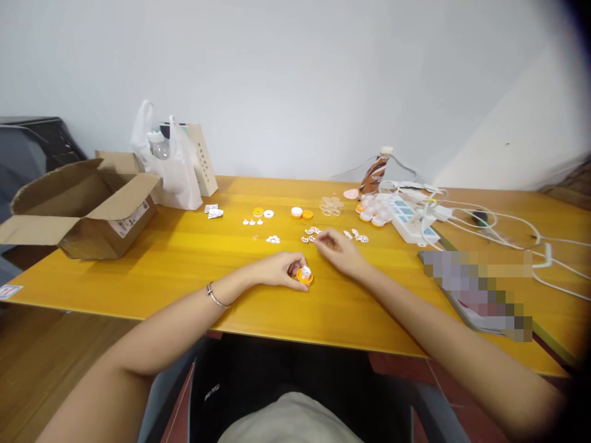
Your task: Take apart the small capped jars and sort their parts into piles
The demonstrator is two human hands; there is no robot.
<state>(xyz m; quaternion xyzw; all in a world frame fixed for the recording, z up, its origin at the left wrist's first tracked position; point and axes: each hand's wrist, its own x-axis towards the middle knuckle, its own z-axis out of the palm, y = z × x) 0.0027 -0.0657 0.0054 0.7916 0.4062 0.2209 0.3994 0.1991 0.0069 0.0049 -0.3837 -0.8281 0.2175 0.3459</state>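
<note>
orange disc (304,279) | white part (306,271) on top | white perforated pieces (305,239) | loose cluster beyond disc

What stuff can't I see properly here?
In the head view:
White piece on the orange disc in the left hand: too small to tell its exact shape.
Right hand: too small to tell whether its fingers hold anything.
Clear bottle: lower part hidden by the white bag.
Dark object: cut off by the left edge.

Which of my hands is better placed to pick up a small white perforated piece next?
Probably your right hand: its fingertips are right by a cluster of white perforated pieces, while your left hand is occupied, curled around the orange round part.
</note>
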